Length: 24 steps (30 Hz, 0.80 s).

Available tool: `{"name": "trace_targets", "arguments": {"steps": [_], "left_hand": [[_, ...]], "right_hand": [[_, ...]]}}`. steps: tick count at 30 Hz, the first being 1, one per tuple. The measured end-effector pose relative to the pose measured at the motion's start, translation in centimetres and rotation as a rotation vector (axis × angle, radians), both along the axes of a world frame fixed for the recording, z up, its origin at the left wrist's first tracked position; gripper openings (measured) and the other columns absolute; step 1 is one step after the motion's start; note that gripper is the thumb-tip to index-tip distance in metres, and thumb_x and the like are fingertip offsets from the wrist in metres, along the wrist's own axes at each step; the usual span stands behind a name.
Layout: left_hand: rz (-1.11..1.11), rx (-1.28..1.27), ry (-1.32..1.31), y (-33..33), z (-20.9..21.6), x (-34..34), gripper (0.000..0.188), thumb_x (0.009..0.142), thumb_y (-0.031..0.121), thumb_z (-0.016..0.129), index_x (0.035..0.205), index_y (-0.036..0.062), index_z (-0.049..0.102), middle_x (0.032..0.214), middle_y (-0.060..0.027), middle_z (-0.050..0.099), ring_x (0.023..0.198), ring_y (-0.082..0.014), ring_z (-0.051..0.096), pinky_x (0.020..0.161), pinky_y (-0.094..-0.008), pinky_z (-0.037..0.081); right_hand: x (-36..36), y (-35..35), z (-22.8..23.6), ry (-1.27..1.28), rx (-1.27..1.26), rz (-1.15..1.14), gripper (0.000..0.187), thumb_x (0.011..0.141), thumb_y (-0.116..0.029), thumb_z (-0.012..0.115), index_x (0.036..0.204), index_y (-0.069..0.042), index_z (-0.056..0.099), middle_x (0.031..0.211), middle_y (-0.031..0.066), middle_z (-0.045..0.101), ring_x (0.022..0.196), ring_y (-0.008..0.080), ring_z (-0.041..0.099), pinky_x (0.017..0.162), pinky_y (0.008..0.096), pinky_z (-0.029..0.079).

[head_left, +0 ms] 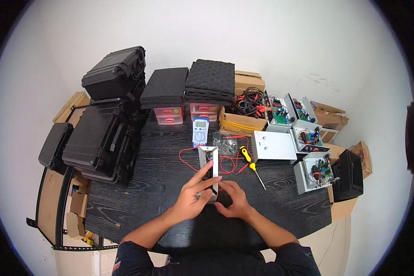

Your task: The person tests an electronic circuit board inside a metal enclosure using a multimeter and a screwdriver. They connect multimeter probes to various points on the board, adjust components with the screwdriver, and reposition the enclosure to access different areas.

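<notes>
A narrow, open light-grey metal case with dark parts inside stands at the middle of the table in front of me. My left hand lies over its left side and opening with fingers spread. The index fingertip reaches into the case and another finger crosses to its right rim. My right hand curls against the right side of the case, steadying it; the thumb is bent in near its front end. Behind the case lies a blue-and-white multimeter, with red test leads looping around.
Right of the case lie a yellow-and-black screwdriver and a closed grey case. Several open cases with circuit boards stand farther right. A bag of small parts, a cable box, foam sheets and black hard cases surround the table's back and left.
</notes>
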State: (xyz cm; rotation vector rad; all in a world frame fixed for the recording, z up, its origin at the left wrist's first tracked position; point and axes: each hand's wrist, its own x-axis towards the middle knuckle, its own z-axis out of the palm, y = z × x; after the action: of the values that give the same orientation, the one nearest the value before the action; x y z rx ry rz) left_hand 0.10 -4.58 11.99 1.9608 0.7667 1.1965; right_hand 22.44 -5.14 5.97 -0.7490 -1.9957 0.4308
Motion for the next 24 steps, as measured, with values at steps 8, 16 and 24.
{"name": "trace_targets", "arguments": {"steps": [8, 16, 24], "left_hand": [[-0.011, -0.049, -0.033, -0.4, -0.3, 0.1, 0.049, 0.112, 0.037, 0.051, 0.139, -0.0008, 0.067, 0.165, -0.0252, 0.041, 0.151, -0.0388, 0.044, 0.12, -0.0452, 0.038], [-0.056, -0.045, -0.052, 0.0, -0.5, 0.0, 0.049, 0.114, 0.036, 0.049, 0.144, 0.0007, 0.064, 0.167, -0.0227, 0.04, 0.157, -0.0401, 0.033, 0.126, -0.0482, 0.028], [-0.059, 0.007, -0.032, 0.2, -0.8, -0.1, 0.047, 0.114, 0.033, 0.047, 0.146, 0.0015, 0.062, 0.166, -0.0207, 0.041, 0.158, -0.0394, 0.032, 0.127, -0.0501, 0.025]], "right_hand": [[1.3, 11.1, 3.6, -0.095, -0.105, -0.269, 0.021, 0.092, -0.009, 0.068, 0.111, -0.003, 0.074, 0.105, 0.016, 0.076, 0.096, 0.0332, 0.074, 0.092, 0.0482, 0.057], [1.0, 23.4, -1.7, -1.0, -0.118, -0.521, 0.014, 0.089, -0.015, 0.068, 0.094, -0.009, 0.079, 0.098, 0.015, 0.079, 0.096, 0.0335, 0.077, 0.102, 0.0618, 0.048], [0.4, 23.9, -1.9, -1.02, -0.07, -0.547, 0.017, 0.092, -0.016, 0.066, 0.099, -0.009, 0.079, 0.102, 0.0125, 0.08, 0.095, 0.0323, 0.077, 0.103, 0.0601, 0.05]]}}
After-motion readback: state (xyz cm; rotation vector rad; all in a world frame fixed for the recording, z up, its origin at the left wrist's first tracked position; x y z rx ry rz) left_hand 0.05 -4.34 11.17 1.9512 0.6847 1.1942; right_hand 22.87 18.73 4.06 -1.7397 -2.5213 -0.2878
